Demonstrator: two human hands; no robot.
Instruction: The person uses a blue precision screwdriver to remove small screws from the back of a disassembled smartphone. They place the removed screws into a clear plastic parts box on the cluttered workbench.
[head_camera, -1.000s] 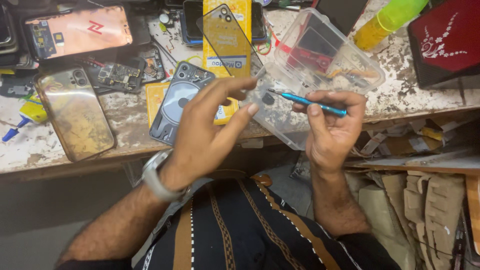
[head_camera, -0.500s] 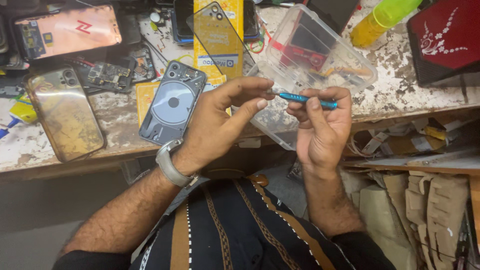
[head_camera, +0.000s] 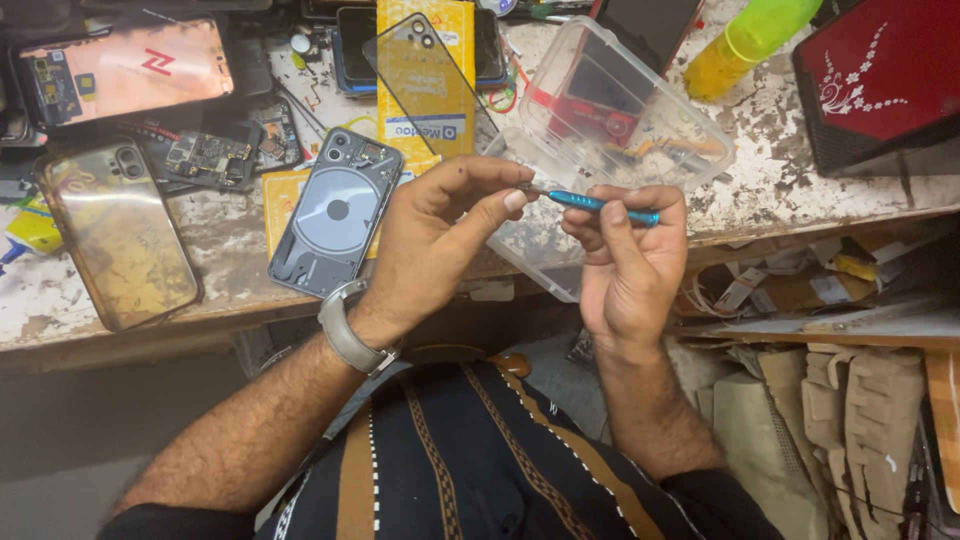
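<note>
1. Two bare hands meet over the front edge of the counter (head_camera: 120, 300), just above the person's striped dark shirt (head_camera: 470, 450).
2. The right hand (head_camera: 630, 270) has its grip closed around a blue screwdriver (head_camera: 600, 205), thumb and forefinger wrapped on the handle so that the tool lies nearly level, tip pointing left.
3. The left hand (head_camera: 440, 235), which wears a grey wristwatch (head_camera: 345, 335), pinches thumb and forefinger together right at the screwdriver's metal tip; whatever small part sits between those fingertips is too tiny to make out.
4. Behind both hands stands a clear plastic box (head_camera: 620, 120), open, tilted, with red and orange bits inside; the screwdriver is held in front of its near wall.
5. Just left of the left hand lies a grey phone back (head_camera: 335, 215) with a round coil showing, resting partly on a yellow card (head_camera: 285, 190).
6. Further left lies a phone in a yellowed clear case (head_camera: 120, 235), face down, and above it a small circuit board (head_camera: 210, 155).
7. At the counter's back left lies an orange phone back (head_camera: 125, 70); a dark glass panel (head_camera: 420, 80) leans over a yellow packet (head_camera: 425, 40).
8. A yellow-green bottle (head_camera: 755, 40) and a red box (head_camera: 880, 75) with white flower patterns sit at the right rear.
</note>
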